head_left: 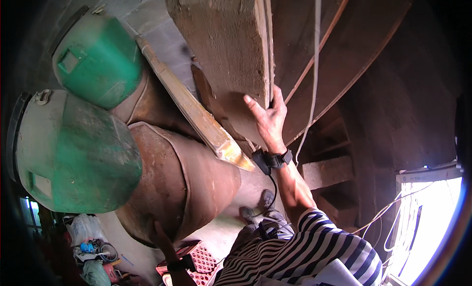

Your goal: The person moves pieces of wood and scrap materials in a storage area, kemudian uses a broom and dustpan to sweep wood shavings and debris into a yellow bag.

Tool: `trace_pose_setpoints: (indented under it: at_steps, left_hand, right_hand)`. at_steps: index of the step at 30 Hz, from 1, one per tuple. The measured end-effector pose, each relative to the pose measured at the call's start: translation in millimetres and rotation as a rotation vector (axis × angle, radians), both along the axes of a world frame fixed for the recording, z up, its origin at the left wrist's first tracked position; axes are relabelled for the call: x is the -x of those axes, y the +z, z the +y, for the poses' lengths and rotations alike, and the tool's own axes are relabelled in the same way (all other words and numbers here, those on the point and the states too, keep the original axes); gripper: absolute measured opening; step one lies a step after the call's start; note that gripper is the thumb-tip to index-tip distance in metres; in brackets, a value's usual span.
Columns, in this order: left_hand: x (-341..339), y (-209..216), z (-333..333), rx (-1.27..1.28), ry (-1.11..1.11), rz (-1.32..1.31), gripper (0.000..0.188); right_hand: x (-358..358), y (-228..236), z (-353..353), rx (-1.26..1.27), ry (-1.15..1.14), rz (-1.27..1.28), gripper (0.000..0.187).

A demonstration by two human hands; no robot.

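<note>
My right hand grips the lower edge of a large, rough wooden board, thumb on its broad face and fingers round the edge. The board looks layered along that edge and rises toward the top of the view. My left hand is in shadow at the lower left, its fingers stretched out against the side of a rusty brown metal drum. A long pale plank leans across the drums, its lower end near my right wrist.
Two green plastic barrels sit at the left by a block wall. A red crate stands on the floor below. White cable hangs to the right of the board. A bright window is at lower right.
</note>
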State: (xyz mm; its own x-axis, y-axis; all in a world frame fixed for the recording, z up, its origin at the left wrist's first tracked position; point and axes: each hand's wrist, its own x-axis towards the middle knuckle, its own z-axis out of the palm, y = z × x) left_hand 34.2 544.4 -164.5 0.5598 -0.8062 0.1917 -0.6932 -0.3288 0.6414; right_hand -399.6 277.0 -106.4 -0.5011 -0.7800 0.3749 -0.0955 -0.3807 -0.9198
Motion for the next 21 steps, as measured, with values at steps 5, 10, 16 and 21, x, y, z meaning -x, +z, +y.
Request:
trace_pose_setpoints:
  at_steps: [5, 10, 16, 21]
  left_hand:
    - [20.7, 5.5, -7.2, 0.084, 0.110, 0.073, 0.035]
    - [5.0, -12.0, 4.2, 0.035, 0.132, 0.100, 0.038]
    - [9.1, -3.9, 5.1, 0.010, 0.062, 0.062, 0.038]
    - [20.9, 9.0, -3.8, 0.014, 0.019, 0.014, 0.040]
  right_hand:
    - [-21.4, -10.8, -59.4, 0.108, 0.132, -0.200, 0.048]
    - [-11.8, -115.3, -55.8, -0.556, 0.203, 0.313, 0.063]
    - [20.6, -169.5, 66.5, -0.900, 0.161, 0.237, 0.054]
    - [51.4, -167.7, 142.9, -0.893, 0.121, 0.023, 0.059]
